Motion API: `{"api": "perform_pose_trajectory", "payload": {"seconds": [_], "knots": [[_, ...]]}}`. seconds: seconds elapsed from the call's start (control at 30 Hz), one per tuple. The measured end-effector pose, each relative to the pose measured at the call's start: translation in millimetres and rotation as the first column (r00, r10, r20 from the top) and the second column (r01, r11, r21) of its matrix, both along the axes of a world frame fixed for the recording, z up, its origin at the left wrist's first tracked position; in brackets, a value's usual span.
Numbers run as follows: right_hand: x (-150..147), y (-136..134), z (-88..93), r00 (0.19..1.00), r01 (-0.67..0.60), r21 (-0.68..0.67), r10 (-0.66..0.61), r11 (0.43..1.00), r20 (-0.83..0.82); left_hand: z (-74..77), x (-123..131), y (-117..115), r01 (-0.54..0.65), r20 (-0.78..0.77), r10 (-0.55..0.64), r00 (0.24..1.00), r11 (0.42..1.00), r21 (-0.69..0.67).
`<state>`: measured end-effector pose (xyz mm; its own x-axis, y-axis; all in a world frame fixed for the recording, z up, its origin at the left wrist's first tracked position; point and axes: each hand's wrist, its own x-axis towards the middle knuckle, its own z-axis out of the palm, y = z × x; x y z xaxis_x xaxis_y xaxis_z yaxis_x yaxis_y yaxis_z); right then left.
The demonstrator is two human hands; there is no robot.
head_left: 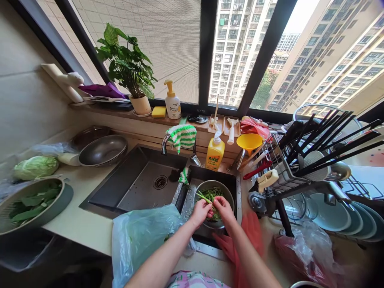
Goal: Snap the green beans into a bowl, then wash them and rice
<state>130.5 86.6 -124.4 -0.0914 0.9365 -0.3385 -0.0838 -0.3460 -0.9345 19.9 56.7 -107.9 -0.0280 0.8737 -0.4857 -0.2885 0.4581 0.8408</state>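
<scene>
My left hand (201, 212) is closed on thin green vegetable stems (205, 196), whose ends stick out to the upper left. Close beside it, my right hand (222, 207) pinches the same stems from the other side. Both hands are over a round metal pot (230, 197) that stands in the smaller right sink basin (192, 192). Cut green pieces (217, 185) lie inside the pot, partly hidden by my fingers. A pale blue-green plastic bag (144, 236) lies left of my forearms, and a red plastic bag (253, 232) is by my right forearm.
The large sink basin (141, 180) is to the left, with a wok (103, 150) behind it. A colander of leaves (67, 196) and a cabbage (36, 167) are at far left. A yellow detergent bottle (215, 154) stands behind the pot; a dish rack (288, 180) is right.
</scene>
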Motion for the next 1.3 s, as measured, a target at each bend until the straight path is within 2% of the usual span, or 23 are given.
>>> {"api": "perform_pose_trajectory", "payload": {"seconds": [0.07,0.17,0.23,0.3,0.37,0.47,0.53,0.6,0.7,0.73,0.83,0.93,1.0,1.07,1.13,1.2,1.3], "knots": [[3,-1,4.7,0.995,-0.077,0.058,0.073,0.995,0.064,1.8,-2,1,0.002,0.008,-0.002,1.000,1.000,0.018],[9,-2,11.0,0.957,-0.197,0.118,0.165,0.973,0.240,6.7,-6,2,0.030,0.112,-0.028,0.993,0.999,-0.017],[13,-2,13.1,0.916,-0.259,0.160,0.190,0.952,0.355,8.5,-10,3,-0.008,0.150,0.019,0.988,0.997,-0.072],[14,-2,12.7,0.901,-0.276,0.212,0.175,0.938,0.397,7.9,-14,6,-0.089,0.150,0.103,0.983,0.991,-0.098],[11,-4,10.0,0.933,-0.210,0.208,0.132,0.955,0.333,5.7,-16,8,-0.162,0.156,0.173,0.972,0.983,-0.081],[4,-5,2.7,0.995,-0.045,0.014,0.043,0.999,0.089,2.5,-15,8,-0.197,0.211,0.201,0.957,0.980,-0.041],[1,-4,-3.0,0.998,0.013,-0.126,-0.022,0.992,-0.066,2.1,-13,4,-0.190,0.232,0.193,0.953,0.981,-0.035],[1,-2,-8.2,0.985,0.036,-0.199,-0.068,0.979,-0.157,3.2,-11,0,-0.122,0.222,0.123,0.967,0.992,-0.020],[6,0,-12.9,0.972,0.039,-0.266,-0.098,0.963,-0.211,4.7,-6,-6,0.088,0.175,-0.096,0.980,0.995,0.053],[8,0,-13.0,0.971,0.041,-0.268,-0.101,0.963,-0.216,4.6,-5,-7,0.114,0.157,-0.124,0.980,0.991,0.068],[10,-4,-8.7,0.988,-0.023,-0.165,-0.003,0.986,-0.153,1.5,-5,-5,0.012,0.114,-0.015,0.993,0.999,0.032],[8,-11,-1.9,0.972,-0.199,0.086,0.186,0.976,0.144,-4.0,-11,0,-0.042,0.059,0.043,0.997,0.999,-0.007],[4,-16,-0.8,0.912,-0.282,0.230,0.185,0.932,0.367,-8.0,-16,3,-0.040,-0.016,0.040,0.999,0.999,0.011],[-3,-22,-4.8,0.878,-0.275,0.289,0.117,0.917,0.464,-11.4,-18,2,-0.049,-0.091,0.052,0.995,0.998,0.040],[-11,-27,-13.3,0.902,-0.167,0.241,0.049,0.956,0.429,-13.4,-18,-2,-0.056,-0.124,0.063,0.990,0.997,0.059],[-17,-28,-23.6,0.948,-0.029,0.087,0.000,0.996,0.319,-13.2,-15,-8,-0.008,-0.215,0.041,0.976,0.989,0.149],[-18,-24,-36.0,0.978,0.044,-0.101,-0.022,0.994,0.206,-9.7,-8,-18,0.189,-0.461,0.001,0.888,0.912,0.365]]}}
